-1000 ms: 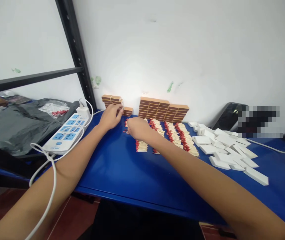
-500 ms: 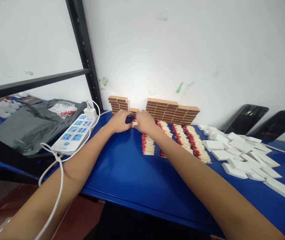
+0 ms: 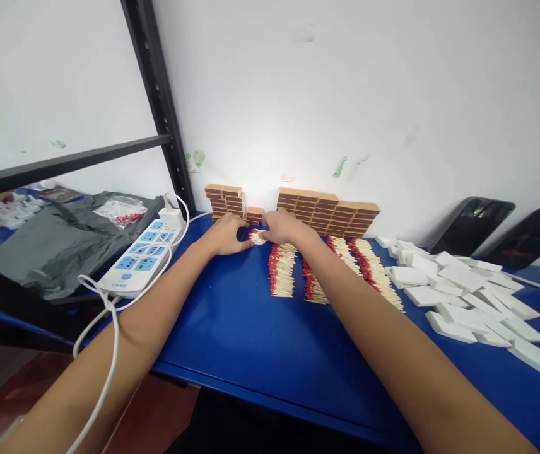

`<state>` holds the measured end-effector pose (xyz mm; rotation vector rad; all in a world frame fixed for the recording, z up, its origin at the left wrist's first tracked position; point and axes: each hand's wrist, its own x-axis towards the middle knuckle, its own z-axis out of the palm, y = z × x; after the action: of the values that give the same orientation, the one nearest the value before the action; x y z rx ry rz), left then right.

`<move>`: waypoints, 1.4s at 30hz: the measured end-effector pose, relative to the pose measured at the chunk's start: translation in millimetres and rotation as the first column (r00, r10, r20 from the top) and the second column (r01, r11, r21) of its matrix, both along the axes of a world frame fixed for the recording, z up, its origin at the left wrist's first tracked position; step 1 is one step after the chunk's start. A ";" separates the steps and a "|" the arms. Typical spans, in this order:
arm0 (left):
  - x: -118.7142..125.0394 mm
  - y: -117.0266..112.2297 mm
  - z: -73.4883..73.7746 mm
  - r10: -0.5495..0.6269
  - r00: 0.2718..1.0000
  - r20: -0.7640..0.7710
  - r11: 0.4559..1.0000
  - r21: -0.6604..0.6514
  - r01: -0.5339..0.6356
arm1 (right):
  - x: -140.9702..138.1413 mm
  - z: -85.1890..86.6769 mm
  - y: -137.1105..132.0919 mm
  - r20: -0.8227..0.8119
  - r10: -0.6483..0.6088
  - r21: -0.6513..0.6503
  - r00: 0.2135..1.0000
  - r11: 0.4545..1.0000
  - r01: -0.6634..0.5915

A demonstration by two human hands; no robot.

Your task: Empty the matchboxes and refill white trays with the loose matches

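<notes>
A small pile of red-headed matches [image 3: 257, 237] lies on the blue tabletop [image 3: 232, 321] between my hands. To its left, my left hand [image 3: 226, 234] rests with thumb and fingers apart, the thumb close to the match heads. My right hand [image 3: 282, 227] is bent over the pile's right end, its thumb touching the sticks and its forefinger a little apart; the other fingers are hidden. Just below it runs a row of matches [image 3: 282, 271]. Behind my hands stand stacked matchboxes [image 3: 329, 211], a second matchbox stack [image 3: 226, 200] and a low matchbox pile [image 3: 255, 215].
More match rows [image 3: 376, 274] lie under and beyond my right forearm. White flat blocks [image 3: 463, 284] are heaped at right, near two dark phones [image 3: 471, 227] leaning on the wall. At left are a power strip [image 3: 140, 255] with a looping white cable and a grey plastic bag [image 3: 66, 246].
My hands have drawn apart slightly, the right one shifting right, so more of the small match pile shows between them. The view has tilted a little.
</notes>
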<state>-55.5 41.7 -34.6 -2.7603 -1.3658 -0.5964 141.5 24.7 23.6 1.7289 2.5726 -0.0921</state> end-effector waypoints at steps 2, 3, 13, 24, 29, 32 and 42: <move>-0.2 0.8 -1.7 -0.008 1.000 0.003 1.000 0.002 0.008 | 1.5 -3.5 2.6 -0.005 0.009 -0.006 1.000 1.000 -0.009; -0.2 1.1 -2.8 -0.008 1.000 0.003 1.000 0.004 0.008 | 1.5 -6.0 4.1 -0.010 0.018 -0.008 1.000 1.000 -0.018; -0.8 3.4 -10.2 0.047 0.999 -0.011 0.998 0.033 -0.047 | 2.3 -15.1 11.2 -0.056 0.080 0.004 0.995 0.997 -0.080; -0.4 3.1 -11.7 0.053 0.999 -0.002 0.998 0.013 -0.053 | 10.2 -5.5 7.6 -0.026 0.017 0.059 1.000 0.998 -0.015; -1.0 3.4 -11.1 0.041 0.999 -0.005 0.999 0.009 -0.041 | 8.4 -3.8 4.5 -0.001 -0.001 0.066 1.000 0.998 0.001; -1.0 3.4 -10.6 0.034 0.999 -0.012 0.999 0.008 -0.034 | 8.4 -5.6 6.1 -0.007 0.007 0.066 1.000 0.998 -0.007; 1.4 2.4 -13.2 0.075 0.997 -0.006 0.997 0.020 -0.075 | 4.4 -20.0 12.8 -0.027 0.086 0.064 0.996 0.994 -0.084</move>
<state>-54.1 44.1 -47.8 -2.6796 -1.4461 -0.5934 145.9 37.5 3.6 1.6469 2.6938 -0.0350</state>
